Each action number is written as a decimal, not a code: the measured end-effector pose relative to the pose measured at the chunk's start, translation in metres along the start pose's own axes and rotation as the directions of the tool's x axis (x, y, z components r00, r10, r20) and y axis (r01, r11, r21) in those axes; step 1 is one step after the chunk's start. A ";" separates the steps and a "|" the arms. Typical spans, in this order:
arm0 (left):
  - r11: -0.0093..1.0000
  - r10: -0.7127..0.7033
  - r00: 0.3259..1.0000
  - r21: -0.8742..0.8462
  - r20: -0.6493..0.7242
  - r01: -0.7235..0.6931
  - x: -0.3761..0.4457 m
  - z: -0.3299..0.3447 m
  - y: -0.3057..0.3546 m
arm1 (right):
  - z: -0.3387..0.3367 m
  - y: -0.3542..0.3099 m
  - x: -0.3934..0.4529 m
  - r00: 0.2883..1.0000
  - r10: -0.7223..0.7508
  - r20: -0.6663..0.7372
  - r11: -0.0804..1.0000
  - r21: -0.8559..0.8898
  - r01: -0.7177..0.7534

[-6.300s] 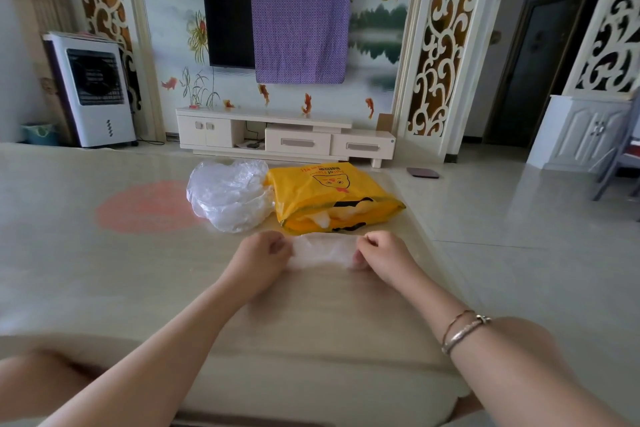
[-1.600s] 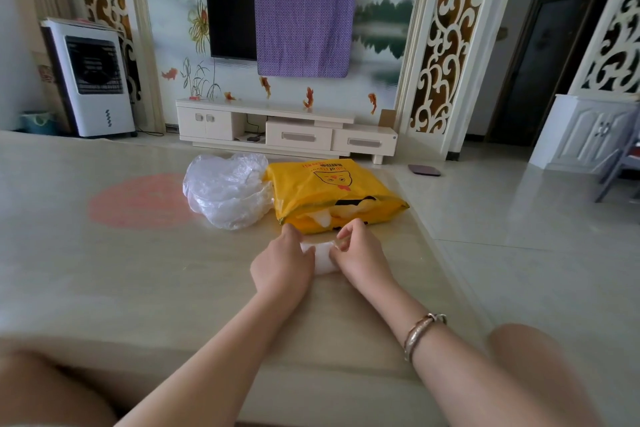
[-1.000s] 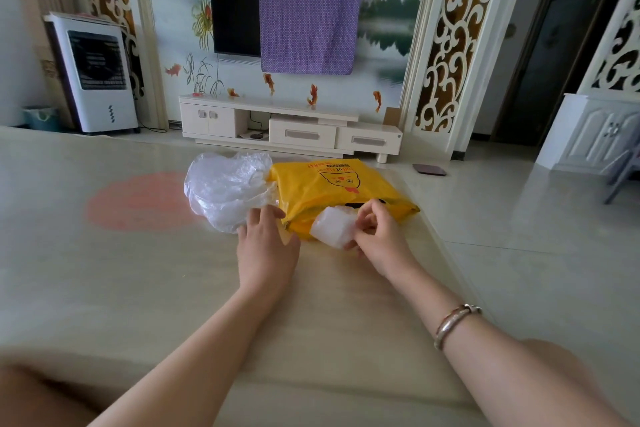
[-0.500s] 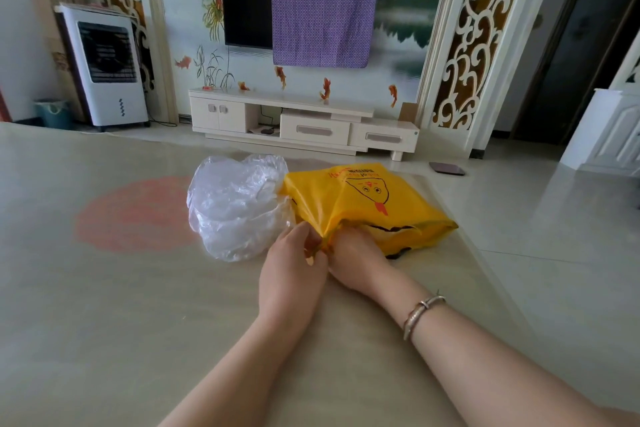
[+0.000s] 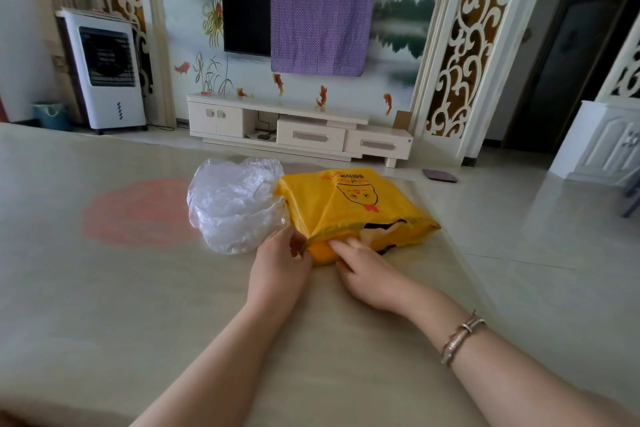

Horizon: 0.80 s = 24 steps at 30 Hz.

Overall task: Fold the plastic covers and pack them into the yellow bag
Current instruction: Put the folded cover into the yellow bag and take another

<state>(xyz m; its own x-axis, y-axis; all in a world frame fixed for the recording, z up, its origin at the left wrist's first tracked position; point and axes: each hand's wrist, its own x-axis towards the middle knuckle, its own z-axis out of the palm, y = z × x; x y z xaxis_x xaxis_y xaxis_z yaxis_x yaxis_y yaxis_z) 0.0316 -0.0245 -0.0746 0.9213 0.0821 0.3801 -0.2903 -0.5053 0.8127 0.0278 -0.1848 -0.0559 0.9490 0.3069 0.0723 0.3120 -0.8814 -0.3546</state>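
The yellow bag [image 5: 353,204] lies on the beige table [image 5: 138,305], its mouth facing me. My left hand [image 5: 280,267] pinches the bag's upper lip at its left corner and holds it raised. My right hand [image 5: 367,274] rests at the mouth with straight fingers, its fingertips just inside the opening. The folded cover is out of sight. A pile of clear plastic covers [image 5: 235,204] sits against the bag's left side, just beyond my left hand.
The table's right edge [image 5: 460,263] runs close to the bag, with tiled floor beyond it. A faded red circle [image 5: 138,211] marks the tabletop left of the covers. A TV cabinet [image 5: 301,132] and an air cooler [image 5: 107,69] stand far behind.
My hands folded a clear cover small on the table, then my right hand carried it to the bag's mouth. The cover is now out of sight and my left hand holds the bag's lip.
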 end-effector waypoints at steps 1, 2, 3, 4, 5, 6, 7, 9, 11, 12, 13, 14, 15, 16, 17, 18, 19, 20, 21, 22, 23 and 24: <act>1.000 -0.012 1.000 -0.007 -0.005 0.012 -0.001 -0.001 0.001 | -0.002 0.001 -0.008 1.000 -0.014 -0.005 1.000 0.003 0.014; 0.999 -0.034 0.999 -0.026 -0.008 0.034 -0.004 -0.003 0.004 | -0.006 0.001 -0.017 1.000 -0.017 -0.005 1.000 -0.006 0.017; 0.997 -0.058 0.998 -0.046 -0.005 0.057 -0.005 -0.005 0.004 | -0.007 0.002 -0.021 1.000 -0.022 -0.009 1.000 -0.008 0.022; 0.995 -0.073 0.997 -0.066 -0.002 0.072 -0.006 -0.006 0.006 | -0.011 0.002 -0.027 1.000 -0.021 -0.018 1.000 -0.006 0.021; 0.994 -0.078 0.997 -0.077 0.000 0.078 -0.007 -0.009 0.008 | -0.015 0.002 -0.032 0.999 -0.032 -0.035 0.999 -0.002 0.032; 0.993 -0.078 0.997 -0.084 -0.002 0.078 -0.008 -0.011 0.008 | -0.018 0.000 -0.036 0.997 -0.044 -0.058 0.999 0.006 0.044; 0.993 -0.075 0.997 -0.088 -0.007 0.074 -0.010 -0.014 0.009 | -0.022 -0.002 -0.040 0.995 -0.058 -0.082 0.998 0.014 0.059; 0.993 -0.075 0.997 -0.094 -0.022 0.073 -0.013 -0.021 0.008 | -0.027 -0.008 -0.044 0.989 -0.081 -0.125 0.996 0.035 0.086; 0.993 -0.092 0.995 -0.083 -0.047 0.087 -0.015 -0.030 0.005 | -0.028 -0.017 -0.043 0.981 -0.107 -0.163 0.992 0.051 0.117; 0.993 -0.099 0.993 -0.072 -0.067 0.095 -0.015 -0.036 0.002 | -0.027 -0.022 -0.040 0.976 -0.120 -0.184 0.990 0.050 0.131; 0.993 -0.108 0.990 -0.062 -0.092 0.103 -0.015 -0.042 0.000 | -0.025 -0.028 -0.037 0.970 -0.136 -0.203 0.988 0.045 0.148; 0.992 -0.115 0.986 -0.056 -0.119 0.109 -0.014 -0.049 -0.004 | -0.023 -0.036 -0.033 0.964 -0.153 -0.216 0.986 0.039 0.165; 0.992 -0.119 0.982 -0.049 -0.148 0.113 -0.013 -0.056 -0.009 | -0.019 -0.044 -0.027 0.958 -0.176 -0.224 0.982 0.031 0.188; 0.993 -0.118 0.977 -0.040 -0.175 0.113 -0.012 -0.065 -0.014 | -0.016 -0.052 -0.020 0.953 -0.197 -0.228 0.978 0.022 0.208; 0.993 -0.118 0.973 -0.034 -0.196 0.114 -0.011 -0.071 -0.018 | -0.012 -0.058 -0.014 0.949 -0.210 -0.237 0.976 0.011 0.219; 0.992 -0.126 0.967 -0.042 -0.222 0.120 -0.010 -0.077 -0.023 | -0.008 -0.066 -0.007 0.944 -0.221 -0.246 0.974 -0.007 0.226; 0.989 -0.143 0.958 -0.069 -0.249 0.130 -0.010 -0.084 -0.027 | -0.003 -0.075 0.001 0.939 -0.230 -0.257 0.973 -0.026 0.231; 0.984 -0.163 0.948 -0.110 -0.273 0.138 -0.010 -0.088 -0.029 | 0.001 -0.082 0.009 0.935 -0.235 -0.265 0.972 -0.046 0.231; 0.980 -0.177 0.938 -0.144 -0.298 0.139 -0.010 -0.092 -0.033 | 0.006 -0.091 0.018 0.935 -0.237 -0.265 0.972 -0.065 0.228; 0.978 -0.175 0.934 -0.162 -0.312 0.129 -0.010 -0.094 -0.034 | 0.010 -0.098 0.027 0.938 -0.232 -0.259 0.972 -0.082 0.218; 0.979 -0.167 0.934 -0.168 -0.315 0.118 -0.011 -0.092 -0.032 | 0.012 -0.103 0.032 0.942 -0.221 -0.251 0.975 -0.094 0.203; 0.979 -0.161 0.935 -0.170 -0.315 0.111 -0.011 -0.093 -0.034 | 0.016 -0.109 0.041 0.948 -0.207 -0.242 0.977 -0.097 0.189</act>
<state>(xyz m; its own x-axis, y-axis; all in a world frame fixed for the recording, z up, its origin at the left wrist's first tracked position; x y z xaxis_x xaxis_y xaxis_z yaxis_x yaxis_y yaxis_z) 0.0074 0.0712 -0.0655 0.8271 0.4285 0.3636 -0.2256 -0.3393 0.9132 0.0323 -0.0705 -0.0289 0.8459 0.3866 0.3674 0.4885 -0.8381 -0.2427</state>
